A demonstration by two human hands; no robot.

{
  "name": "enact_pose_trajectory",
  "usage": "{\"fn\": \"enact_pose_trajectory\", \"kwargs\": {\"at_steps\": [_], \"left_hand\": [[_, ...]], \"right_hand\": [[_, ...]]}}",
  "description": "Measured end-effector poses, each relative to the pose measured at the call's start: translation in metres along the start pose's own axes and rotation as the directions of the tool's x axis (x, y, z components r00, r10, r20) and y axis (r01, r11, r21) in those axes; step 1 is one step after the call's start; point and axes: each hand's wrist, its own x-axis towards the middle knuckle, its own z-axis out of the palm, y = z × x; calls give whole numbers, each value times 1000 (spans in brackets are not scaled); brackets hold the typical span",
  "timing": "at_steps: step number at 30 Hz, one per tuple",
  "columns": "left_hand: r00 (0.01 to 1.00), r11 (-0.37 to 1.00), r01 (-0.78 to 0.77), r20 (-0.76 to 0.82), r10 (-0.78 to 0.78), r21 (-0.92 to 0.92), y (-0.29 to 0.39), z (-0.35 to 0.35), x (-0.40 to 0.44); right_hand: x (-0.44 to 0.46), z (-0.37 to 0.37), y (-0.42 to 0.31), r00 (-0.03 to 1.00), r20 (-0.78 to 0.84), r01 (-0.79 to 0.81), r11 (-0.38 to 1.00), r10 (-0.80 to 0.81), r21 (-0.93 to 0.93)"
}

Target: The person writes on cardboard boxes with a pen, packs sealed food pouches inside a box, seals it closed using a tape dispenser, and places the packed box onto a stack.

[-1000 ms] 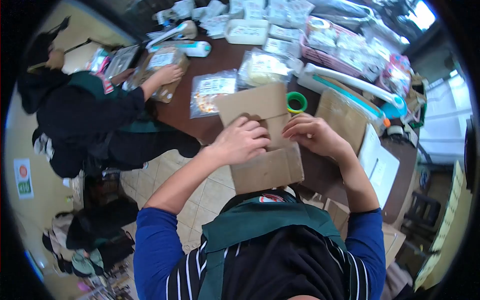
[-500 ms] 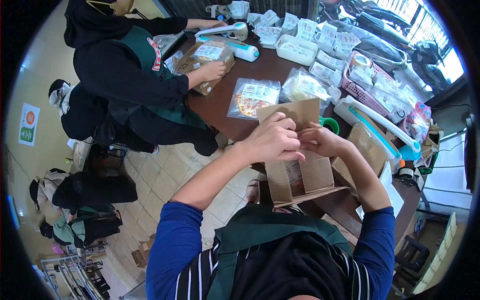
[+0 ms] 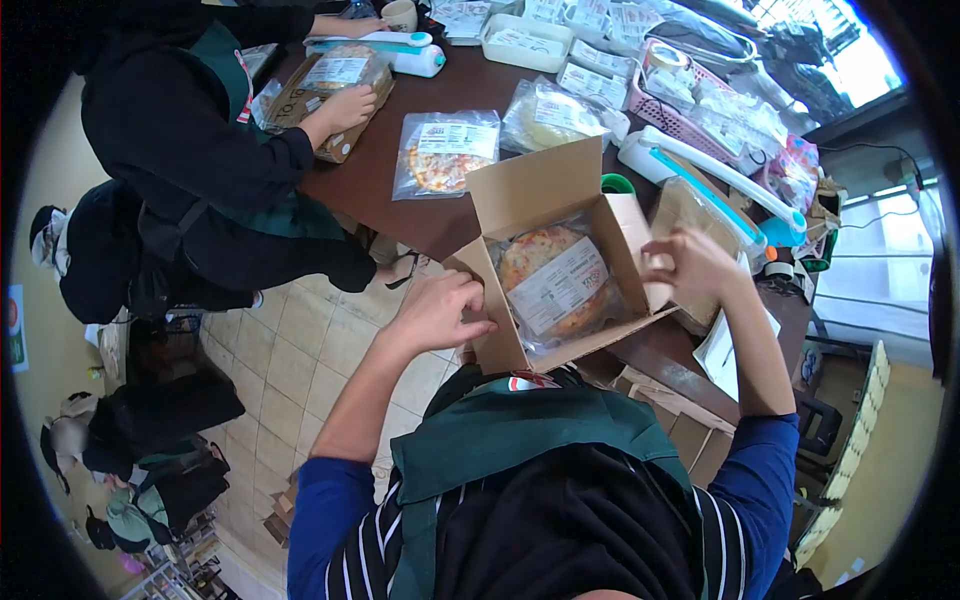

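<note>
Presently, at far left, a co-worker in a green apron [image 3: 222, 62] rests one hand [image 3: 350, 108] against a brown carton [image 3: 292, 106] bearing a bagged, labelled pizza [image 3: 345, 68]. Right of it, a second bagged pizza [image 3: 446, 158] lies flat on the dark brown table [image 3: 345, 192]. The wearer's left hand [image 3: 440, 312] is at the left flap of an open cardboard box [image 3: 540, 185] — fingers curled, thumb extended over the flap; whether it grips cannot be determined. Inside that box lies a labelled pizza in clear wrap [image 3: 556, 280], face up. Just behind the box sits a green tape roll [image 3: 618, 184]. The right hand [image 3: 688, 265] is at the right flap, fingers bent — motion blur leaves its hold undeterminable. Farther right, a white-and-teal bag sealer [image 3: 717, 173] lies near a pink basket [image 3: 668, 118].
</note>
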Motion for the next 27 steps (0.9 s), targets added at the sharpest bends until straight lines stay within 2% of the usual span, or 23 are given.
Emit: {"fn": "enact_pose_trajectory", "kwargs": {"at_steps": [2, 3, 4, 5, 6, 7, 8, 9, 10, 12, 13, 14, 16, 17, 18, 20, 21, 23, 24, 26, 27], "left_hand": [[998, 998, -36, -55, 33, -46, 12, -2, -4], [979, 987, -101, -190, 77, -124, 20, 1, -4], [941, 966, -173, -322, 104, -192, 28, 7, -5], [942, 964, -177, -317, 108, -199, 36, 15, -5], [944, 962, -225, -282, 174, -158, 44, 23, -4], [939, 954, -274, -245, 240, -118, 50, 29, -2], [939, 952, -281, -240, 246, -124, 54, 32, 3], [941, 947, -301, -195, 277, -111, 58, 34, 6], [939, 941, -324, -151, 308, -95, 61, 36, 10], [933, 932, -352, -118, 341, -88, 62, 42, 15], [930, 930, -366, -48, 364, -40, 63, 42, 16], [923, 924, -383, 20, 383, 8, 63, 43, 17], [918, 917, -397, 22, 397, 40, 61, 48, 16], [915, 912, -402, 22, 402, 78, 60, 51, 17], [912, 909, -410, 25, 409, 76, 61, 54, 17], [898, 893, -439, 74, 433, 96, 61, 57, 16], [893, 889, -449, 76, 443, 95, 59, 57, 15], [843, 816, -537, 159, 513, 215, 57, 55, 14], [839, 812, -544, 161, 520, 212, 51, 52, 13], [778, 776, -625, 155, 608, 91, 35, 41, 7], [766, 761, -640, 169, 620, 110, 33, 37, 3]], "right_hand": [[-6, 15, -1, 998, 26, -60, 986, 57, 156], [-8, 11, -4, 997, 32, -70, 986, 66, 154], [-10, -2, -15, 994, -65, -73, 978, 87, 195], [-12, -13, -27, 980, -162, -73, 969, 113, 236], [-14, -20, -37, 980, -156, -84, 968, 123, 238], [-16, -27, -47, 1000, 20, -2, 914, -7, 406], [-17, -28, -54, 973, 163, 42, 818, -164, 574], [-15, -22, -56, 928, 283, 42, 824, -241, 565], [-15, -18, -59, 931, 282, 33, 825, -231, 565], [-14, -7, -63, 878, 398, 50, 877, -266, 477], [-15, 12, -60, 873, 406, 120, 926, -270, 358], [-16, 22, -62, 876, 406, 111, 928, -259, 355], [-22, 39, -69, 894, 382, 185, 970, -234, 160], [-25, 48, -76, 941, 271, 170, 976, -201, 133], [-25, 54, -83, 944, 269, 162, 978, -193, 133], [-24, 69, -95, 980, 165, 118, 993, -111, -33], [-27, 84, -99, 992, 33, 125, 989, -122, -80], [-33, 101, -116, 994, -5, 108, 992, -108, -67], [-35, 107, -125, 994, -38, 102, 993, -104, -54], [-37, 102, -139, 994, -74, 76, 997, -75, 10], [-37, 94, -144, 1000, -5, 5, 990, -5, 143]]}}
